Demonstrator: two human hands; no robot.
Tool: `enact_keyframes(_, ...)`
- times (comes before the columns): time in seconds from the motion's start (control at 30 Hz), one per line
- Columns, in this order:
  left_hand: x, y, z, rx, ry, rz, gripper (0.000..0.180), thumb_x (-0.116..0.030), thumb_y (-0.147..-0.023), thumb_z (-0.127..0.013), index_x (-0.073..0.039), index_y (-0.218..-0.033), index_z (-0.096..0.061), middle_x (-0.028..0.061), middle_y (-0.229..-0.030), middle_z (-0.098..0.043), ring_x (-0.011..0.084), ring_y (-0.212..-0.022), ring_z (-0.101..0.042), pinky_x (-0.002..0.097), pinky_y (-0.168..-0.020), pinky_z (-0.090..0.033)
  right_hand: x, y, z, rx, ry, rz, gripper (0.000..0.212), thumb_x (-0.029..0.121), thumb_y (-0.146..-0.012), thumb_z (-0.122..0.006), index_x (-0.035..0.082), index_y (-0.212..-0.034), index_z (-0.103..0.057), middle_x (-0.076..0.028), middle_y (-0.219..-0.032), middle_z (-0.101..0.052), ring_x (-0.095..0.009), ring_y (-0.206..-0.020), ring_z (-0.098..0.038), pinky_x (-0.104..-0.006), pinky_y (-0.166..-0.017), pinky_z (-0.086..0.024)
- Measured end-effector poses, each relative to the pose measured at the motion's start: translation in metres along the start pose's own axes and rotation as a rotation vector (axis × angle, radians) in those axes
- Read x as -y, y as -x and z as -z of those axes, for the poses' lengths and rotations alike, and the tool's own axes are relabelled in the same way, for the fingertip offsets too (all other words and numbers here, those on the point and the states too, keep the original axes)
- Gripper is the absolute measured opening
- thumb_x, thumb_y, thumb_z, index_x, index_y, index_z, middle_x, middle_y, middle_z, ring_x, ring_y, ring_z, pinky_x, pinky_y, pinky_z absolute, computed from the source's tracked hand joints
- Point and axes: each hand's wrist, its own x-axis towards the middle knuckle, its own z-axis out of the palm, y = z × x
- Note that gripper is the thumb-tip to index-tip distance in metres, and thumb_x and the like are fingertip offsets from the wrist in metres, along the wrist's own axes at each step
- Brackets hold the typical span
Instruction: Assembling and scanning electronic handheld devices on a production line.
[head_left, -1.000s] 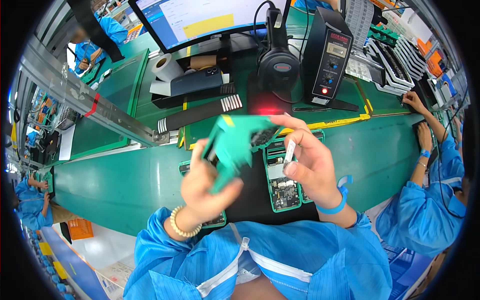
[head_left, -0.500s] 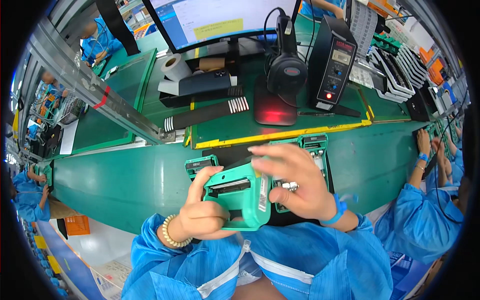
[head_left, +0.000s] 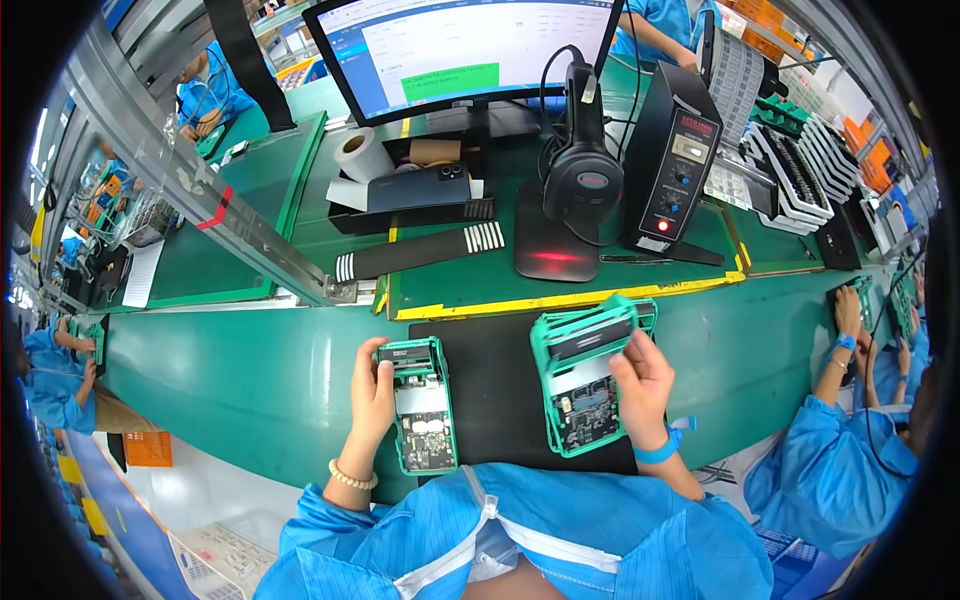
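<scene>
On the left, my left hand [head_left: 372, 398] grips the left edge of an open green housing [head_left: 446, 400] with a circuit board showing inside, its thumb near a dark slot part at the far end. My right hand [head_left: 646, 392] grips the right edge of another green housing [head_left: 550, 385], also with an exposed circuit board, tilted at the right of the black mat [head_left: 490, 385]. Its fingers lie beside the dark bar at the far end. Behind it another green edge [head_left: 648, 312] peeks out, mostly hidden. A blue band circles my right wrist, a beaded bracelet my left.
Beyond a yellow-taped edge [head_left: 560, 300] stand a barcode scanner [head_left: 582, 180] on its stand, a black control box [head_left: 672, 165] and a monitor [head_left: 470, 50]. A black tray [head_left: 365, 218] holds a paper roll and phone. A metal post [head_left: 215, 195] slants left. Co-workers sit both sides.
The green housing held up before my chest is no longer raised. My hands have moved apart, each onto a separate open housing. The monitor's yellow banner has turned green.
</scene>
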Motion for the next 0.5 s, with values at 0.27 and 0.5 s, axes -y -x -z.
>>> enact_keyframes(0.27, -0.060, -0.079, -0.073, 0.145, 0.392, 0.015, 0.028, -0.019, -0.091, -0.033, -0.004, -0.109, -0.048, 0.0039, -0.100, -0.052, 0.0100, -0.092, -0.047, 0.0237, -0.083, -0.036, 0.004, 0.002, 0.027, -0.225, -0.131, -0.168, 0.037, 0.009, -0.082, -0.050, -0.005, -0.115, -0.042, -0.007, -0.101, -0.053, -0.010, -0.088, -0.049, -0.0240, -0.079, -0.037)
enact_keyframes(0.5, -0.072, -0.126, -0.136, 0.306, 0.554, 0.300, 0.030, -0.025, -0.092, -0.031, -0.008, -0.111, -0.047, 0.0032, -0.095, -0.056, 0.0094, -0.084, -0.052, 0.0240, -0.073, -0.042, 0.007, 0.006, 0.045, -0.366, -0.313, -0.252, 0.042, 0.014, -0.083, -0.047, 0.002, -0.122, -0.034, -0.008, -0.105, -0.052, -0.014, -0.092, -0.051, -0.0266, -0.074, -0.044)
